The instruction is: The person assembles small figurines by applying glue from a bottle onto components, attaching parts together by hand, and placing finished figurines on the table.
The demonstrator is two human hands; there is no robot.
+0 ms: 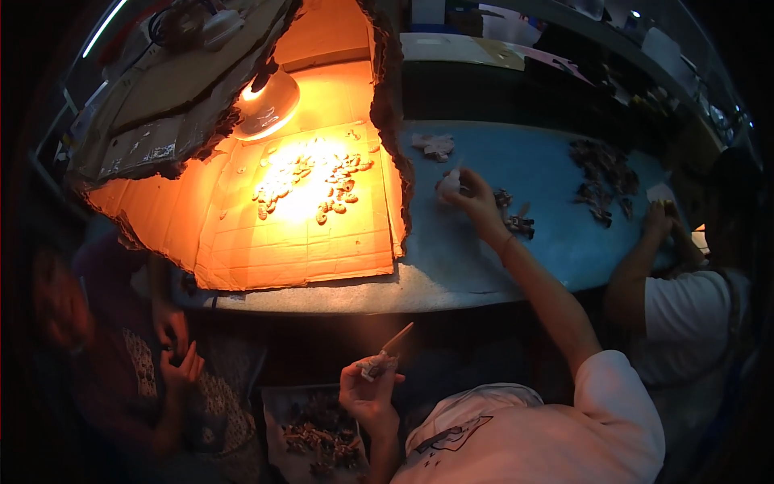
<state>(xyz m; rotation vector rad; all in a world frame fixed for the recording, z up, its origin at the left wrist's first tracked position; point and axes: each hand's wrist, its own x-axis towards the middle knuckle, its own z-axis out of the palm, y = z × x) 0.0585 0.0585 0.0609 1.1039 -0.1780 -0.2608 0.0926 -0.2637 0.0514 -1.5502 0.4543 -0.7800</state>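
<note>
Pinches a small pale piece (372, 370) and a stick (398, 337) in the left hand (371, 397), nearer than the table (556, 262), probably for fine control. Grips a white bottle-like item (447, 186) in the right hand (470, 196), farther right. Has little curled bits (342, 194) spread far left beneath a lamp (282, 105), likely for even heat.

A workshop, by the look of it: co-workers (685, 315) flank a blue-topped table (588, 254) strewn with dark heaps (601, 173); a lamp (278, 105) glows inside a torn cardboard box (322, 262) over scattered pieces (337, 194); a loaded bin (274, 419) stands below
</note>
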